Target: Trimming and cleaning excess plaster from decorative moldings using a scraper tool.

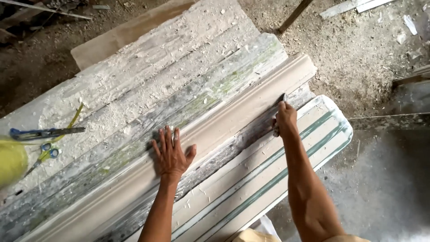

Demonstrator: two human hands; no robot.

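Yellow blur: a round yellow object (11,161) sits at the far left edge, too blurred for me to name.
Tools: a blue-handled flat blade (45,132) lies on the dusty boards, and a pair of blue-ringed scissors (47,153) sits just below it beside a yellow-green strip (74,117).
Workbench: white, plaster-crusted planks (148,76) run diagonally, littered with crumbs and shavings.
Left hand: my left hand (171,154) is spread wide open, palm flat, fingers fanned, pressing down on the moulding and gripping nothing.
Moulding: the long beige plaster cornice moulding (233,116) lies diagonally along the bench, from lower left up to upper right, under both my hands.
Right hand: my right hand (285,120) is closed around a small scraping tool (283,97), its dark tip touching the moulding's lower edge near the upper end; most of the tool is hidden in my fist.
Mould: a white cornice mould with green stripes (309,143) lies just beside the moulding, on its right.
Floor: dirt scattered with white chips (358,49).
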